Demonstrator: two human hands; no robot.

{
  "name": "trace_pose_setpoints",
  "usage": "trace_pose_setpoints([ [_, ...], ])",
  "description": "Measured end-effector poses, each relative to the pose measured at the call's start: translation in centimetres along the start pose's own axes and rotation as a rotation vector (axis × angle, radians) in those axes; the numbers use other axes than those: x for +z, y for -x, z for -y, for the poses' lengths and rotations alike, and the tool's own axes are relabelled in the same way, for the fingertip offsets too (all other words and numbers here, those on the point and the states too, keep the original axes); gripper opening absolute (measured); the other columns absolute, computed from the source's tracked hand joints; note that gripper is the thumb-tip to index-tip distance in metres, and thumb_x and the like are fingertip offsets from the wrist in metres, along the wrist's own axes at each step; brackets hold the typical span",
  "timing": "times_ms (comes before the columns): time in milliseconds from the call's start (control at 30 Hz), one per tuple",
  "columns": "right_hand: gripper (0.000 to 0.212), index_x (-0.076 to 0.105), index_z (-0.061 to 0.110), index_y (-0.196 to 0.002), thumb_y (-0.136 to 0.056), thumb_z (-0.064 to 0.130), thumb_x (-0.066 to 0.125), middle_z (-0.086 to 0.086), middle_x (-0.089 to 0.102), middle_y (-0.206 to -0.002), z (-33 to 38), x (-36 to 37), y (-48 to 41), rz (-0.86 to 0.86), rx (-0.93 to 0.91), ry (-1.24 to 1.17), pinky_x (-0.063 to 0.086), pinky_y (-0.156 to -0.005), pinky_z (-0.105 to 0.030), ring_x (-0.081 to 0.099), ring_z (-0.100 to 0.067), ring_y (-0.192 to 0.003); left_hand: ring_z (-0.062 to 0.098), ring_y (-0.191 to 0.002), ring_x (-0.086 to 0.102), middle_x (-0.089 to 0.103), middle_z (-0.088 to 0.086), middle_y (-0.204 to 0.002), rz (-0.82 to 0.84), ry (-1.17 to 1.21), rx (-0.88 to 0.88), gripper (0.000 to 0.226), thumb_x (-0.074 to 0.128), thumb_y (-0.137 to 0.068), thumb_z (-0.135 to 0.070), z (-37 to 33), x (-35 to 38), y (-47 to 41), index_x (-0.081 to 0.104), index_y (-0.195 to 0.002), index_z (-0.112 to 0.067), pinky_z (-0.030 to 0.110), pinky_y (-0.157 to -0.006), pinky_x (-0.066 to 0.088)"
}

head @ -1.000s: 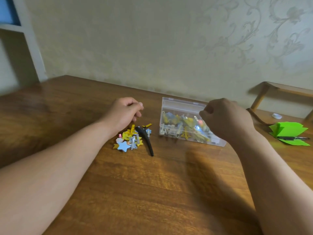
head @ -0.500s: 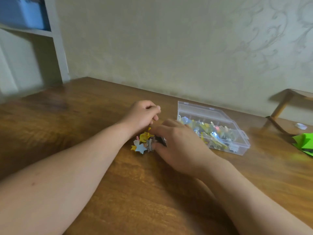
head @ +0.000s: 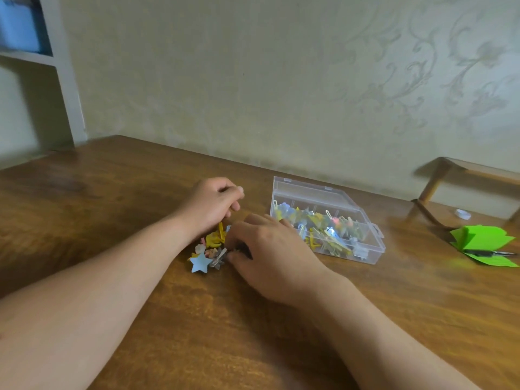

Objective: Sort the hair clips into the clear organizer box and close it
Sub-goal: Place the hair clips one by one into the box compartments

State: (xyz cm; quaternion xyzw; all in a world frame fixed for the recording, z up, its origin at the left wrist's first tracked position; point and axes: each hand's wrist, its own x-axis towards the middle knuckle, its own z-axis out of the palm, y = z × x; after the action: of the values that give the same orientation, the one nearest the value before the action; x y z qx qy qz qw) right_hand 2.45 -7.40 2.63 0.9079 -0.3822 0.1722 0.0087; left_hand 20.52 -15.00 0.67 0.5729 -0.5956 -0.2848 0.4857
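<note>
1. The loose hair clips (head: pixel 209 249) are heaped on the worktop (head: pixel 168 319), right at the fingertips of the right hand (head: pixel 270 254) and spreading to the left of them. The blue star clip (head: pixel 199 263) lies on the side of the heap farthest from those fingertips.
2. The right fingers (head: pixel 239 229) are bent down into the heap, with the thumb tucked below them. A dark clip (head: pixel 239 250) shows in the gap between thumb and fingers, but it cannot be told whether it is actually pinched or only touched.
3. The left hand (head: pixel 213 204) is held over the far edge of the heap with its fingers (head: pixel 230 192) curled in against the thumb. Nothing is seen in them, so it cannot be told whether something small is held. A yellow clip stands just below them.
4. The clear organizer box (head: pixel 371 249) sits to the right of the right fingers, just past the knuckles, and already holds many clips. Its long axis runs from far-left to near-right, so a short end is turned toward the fingers. The state of its lid is not clearly shown.
5. The right hand is judged the nearer to both heap and box. A clip taken from the heap would have to be carried rightward and slightly away from the fingertips.
</note>
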Motion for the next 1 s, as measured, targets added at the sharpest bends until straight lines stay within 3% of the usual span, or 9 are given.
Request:
trace_pose_setpoints([
  [133, 0.027, 0.069, 0.03, -0.122, -0.101, 0.031, 0.052, 0.008, 0.061, -0.114, 0.2, 0.1, 0.0, -0.025, -0.001, -0.009, 0.047, -0.093, -0.043, 0.055, -0.017, -0.107, 0.013, -0.07, 0.065, 0.077, 0.0, -0.086, -0.001, -0.011, -0.004, 0.021, 0.061, -0.103, -0.031, -0.2, 0.1, 0.1, 0.077, -0.097, -0.02, 0.029, -0.065, 0.047],
  [300, 0.024, 0.07, 0.033, -0.12, -0.103, 0.045, 0.058, 0.009, 0.058, -0.113, 0.5, 0.4, -0.2, 0.018, -0.031, -0.021, 0.043, -0.091, -0.039, 0.053, -0.016, -0.108, 0.014, -0.07, 0.065, 0.076, -0.002, -0.084, -0.003, -0.012, -0.004, 0.022, 0.061, -0.103, -0.031, -0.3, 0.0, 0.2, 0.078, -0.097, -0.018, 0.034, -0.074, 0.053],
  [467, 0.013, 0.071, 0.032, -0.108, -0.103, 0.038, 0.062, 0.021, 0.045, -0.099, -0.2, 0.3, -0.2, 0.016, -0.039, -0.067, 0.046, -0.093, -0.04, 0.049, -0.007, -0.099, 0.013, -0.066, 0.063, 0.076, -0.001, -0.081, -0.004, 0.012, -0.016, 0.022, 0.062, -0.102, -0.029, -0.3, -0.1, 0.3, 0.078, -0.096, -0.016, 0.033, -0.073, 0.053],
  [633, 0.028, 0.069, 0.037, -0.123, -0.106, 0.026, 0.05, 0.02, 0.052, -0.113, -0.5, 0.0, 0.2, 0.055, -0.03, -0.053, 0.045, -0.1, -0.039, 0.052, -0.007, -0.109, 0.013, -0.066, 0.062, 0.075, -0.002, -0.081, 0.003, 0.024, -0.028, 0.022, 0.062, -0.103, -0.03, -0.3, -0.2, 0.4, 0.077, -0.096, -0.016, 0.034, -0.074, 0.053],
  [800, 0.023, 0.069, 0.043, -0.122, -0.104, 0.036, 0.058, 0.021, 0.045, -0.109, -0.5, -0.3, 0.5, 0.081, -0.075, -0.034, 0.043, -0.097, -0.036, 0.041, -0.002, -0.099, 0.013, -0.068, 0.063, 0.075, -0.001, -0.084, 0.015, 0.016, -0.021, 0.023, 0.06, -0.104, -0.03, -0.6, -0.2, 0.6, 0.077, -0.098, -0.016, 0.032, -0.074, 0.054],
  [1000, 0.014, 0.07, 0.03, -0.111, -0.098, 0.032, 0.066, 0.009, 0.056, -0.111, -0.1, -0.5, 0.6, 0.033, -0.095, -0.05, 0.048, -0.094, -0.041, 0.051, -0.015, -0.107, 0.014, -0.068, 0.062, 0.077, 0.001, -0.084, 0.009, 0.0, -0.018, 0.023, 0.061, -0.104, -0.029, -0.3, 0.2, 0.0, 0.078, -0.097, -0.016, 0.032, -0.072, 0.052],
])
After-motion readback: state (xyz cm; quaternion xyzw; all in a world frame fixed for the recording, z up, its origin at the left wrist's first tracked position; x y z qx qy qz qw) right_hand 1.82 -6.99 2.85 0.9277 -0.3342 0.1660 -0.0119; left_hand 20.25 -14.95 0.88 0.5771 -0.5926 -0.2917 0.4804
